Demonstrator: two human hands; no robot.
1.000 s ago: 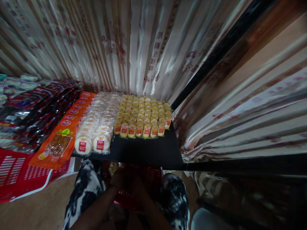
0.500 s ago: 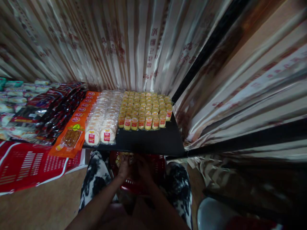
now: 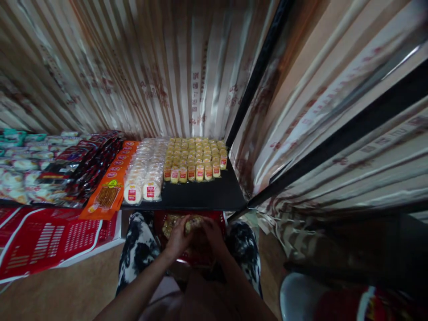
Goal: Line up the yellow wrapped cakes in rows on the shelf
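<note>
My left hand [image 3: 176,240] and my right hand [image 3: 211,236] meet over a red basket [image 3: 219,219] that sits between my knees, below the edge of a black shelf [image 3: 203,196]. Together they hold a cluster of small yellow snack packs [image 3: 191,223] lifted from the basket. More packs lie in the basket [image 3: 167,225]. On the shelf, rows of the same yellow packs with red labels [image 3: 194,158] stand upright on the right side. Beside them on the left are stacks of round white cakes in clear wrap [image 3: 145,171].
Orange snack bags [image 3: 110,187] and dark red bags [image 3: 80,160] lie further left on the shelf, with pale packets [image 3: 16,169] beyond. A red printed panel [image 3: 50,236] fronts the lower left. Patterned curtains [image 3: 150,67] hang behind and to the right. A white stool [image 3: 297,296] stands at lower right.
My hands rose out of the dark basket, and now hold a cluster of yellow packs in plain sight. The view swung left and tilted down slightly.
</note>
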